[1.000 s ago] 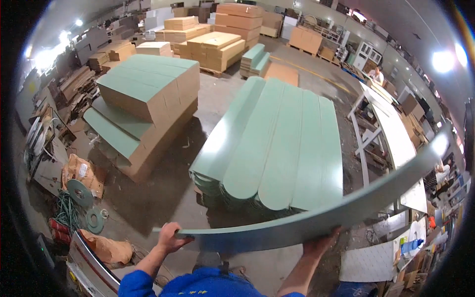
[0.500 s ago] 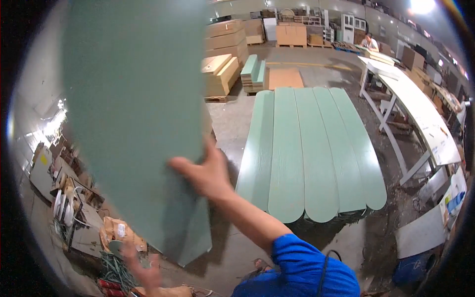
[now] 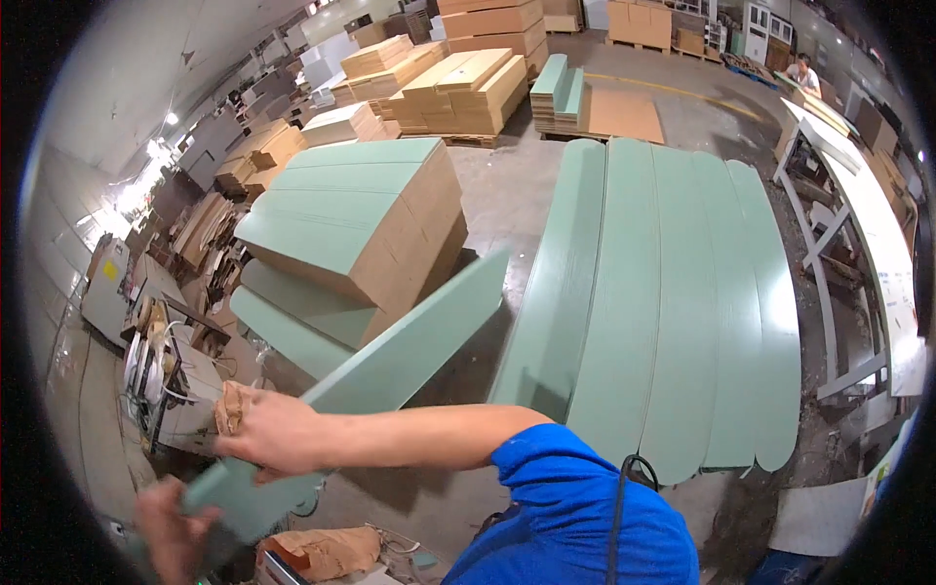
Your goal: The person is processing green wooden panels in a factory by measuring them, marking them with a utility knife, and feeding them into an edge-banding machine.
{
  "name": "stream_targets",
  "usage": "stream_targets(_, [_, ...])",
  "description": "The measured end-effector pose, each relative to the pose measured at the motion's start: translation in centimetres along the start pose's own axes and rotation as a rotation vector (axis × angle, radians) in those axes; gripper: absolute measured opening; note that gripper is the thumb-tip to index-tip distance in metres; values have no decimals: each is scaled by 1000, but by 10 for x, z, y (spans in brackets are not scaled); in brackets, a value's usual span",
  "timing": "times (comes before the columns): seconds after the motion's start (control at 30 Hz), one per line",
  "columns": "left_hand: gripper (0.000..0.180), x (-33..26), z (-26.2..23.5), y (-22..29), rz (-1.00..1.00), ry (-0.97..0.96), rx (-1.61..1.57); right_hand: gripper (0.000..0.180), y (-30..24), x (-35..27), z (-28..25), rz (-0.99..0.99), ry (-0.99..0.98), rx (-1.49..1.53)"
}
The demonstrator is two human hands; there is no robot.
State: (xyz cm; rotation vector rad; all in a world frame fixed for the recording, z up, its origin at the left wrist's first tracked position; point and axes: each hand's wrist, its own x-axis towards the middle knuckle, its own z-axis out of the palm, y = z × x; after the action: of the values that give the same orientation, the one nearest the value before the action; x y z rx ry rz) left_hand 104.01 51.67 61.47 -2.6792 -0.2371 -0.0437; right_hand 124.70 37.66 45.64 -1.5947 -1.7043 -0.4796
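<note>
A long green board (image 3: 419,336) slants from lower left to the middle, turned so that one long edge faces up. My right hand (image 3: 278,429) reaches across to the left and is closed over that upper edge. Lower down, my left hand (image 3: 174,526), smeared by motion, grips the board near its close end, the thumb over its face. A bit of brown paper (image 3: 230,405) shows just past my right knuckles, mostly hidden. To the right lies a stack of green boards with rounded ends (image 3: 624,322). Behind the held board stands another green-topped stack (image 3: 341,210) with brown sides.
Pale wooden board piles (image 3: 458,93) and a small green stack (image 3: 556,97) stand farther back. A long white-topped table (image 3: 858,205) runs along the right, a person (image 3: 804,76) at its far end. Crumpled brown paper (image 3: 322,551) lies low in front; machinery (image 3: 171,375) is at left.
The held board has swung from upright and broadside to slanting low and edge-up. My right hand has moved left and down along it; my left hand now grips its close end.
</note>
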Motion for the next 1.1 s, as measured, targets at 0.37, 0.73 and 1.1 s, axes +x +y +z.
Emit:
stream_targets(0.37, [24,211,237,306,-199,-365,-1365,93,74,-384,74,1767,1079,961])
stream_targets(0.73, [35,196,384,419,-187,-618,-1387,54,272,-483,-45,1803,1340,210])
stream_targets(1.1, [32,205,391,462,-368,-652,-1542,64,374,-580,-86,1987,1282,87])
